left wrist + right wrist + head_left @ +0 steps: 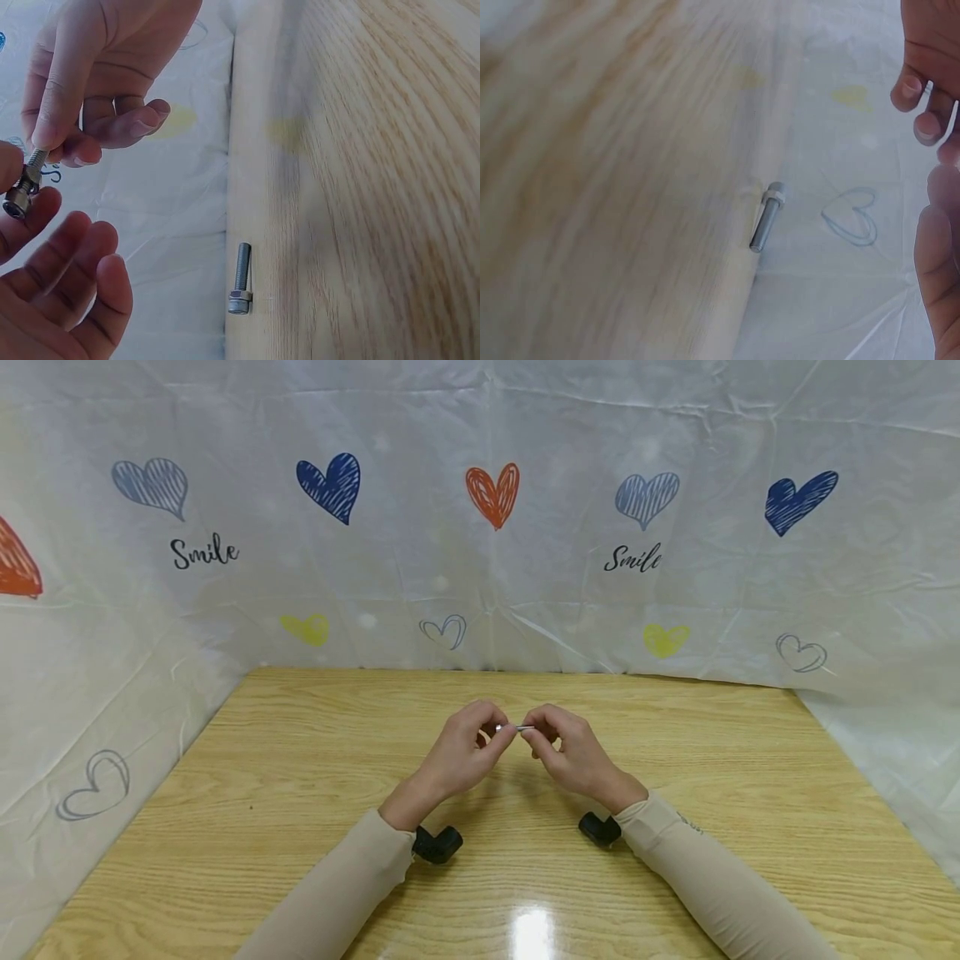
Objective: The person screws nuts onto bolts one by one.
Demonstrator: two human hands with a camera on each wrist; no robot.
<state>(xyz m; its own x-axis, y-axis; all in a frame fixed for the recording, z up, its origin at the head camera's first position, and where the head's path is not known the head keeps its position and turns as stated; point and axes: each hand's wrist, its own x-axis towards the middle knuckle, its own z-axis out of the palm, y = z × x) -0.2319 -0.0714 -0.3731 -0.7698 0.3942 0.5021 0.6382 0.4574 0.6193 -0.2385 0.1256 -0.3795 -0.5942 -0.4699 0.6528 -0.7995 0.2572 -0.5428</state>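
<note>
Over the middle of the table, both hands meet at a small metal bolt (526,727) with a socket head and a nut on its thread. My left hand (459,753) pinches it around the head and nut (28,180) between thumb and finger. At the other end, my right hand (576,757) holds the threaded shank between thumb and fingertips. A second bolt (241,276) with a nut up against its head is on the table near the far edge. It also appears in the right wrist view, where the held bolt is out of frame.
The wooden table (300,735) runs back to a white cloth backdrop (555,593) printed with hearts and "Smile". Black wrist mounts (438,845) sit under both forearms, which wear beige sleeves (341,885).
</note>
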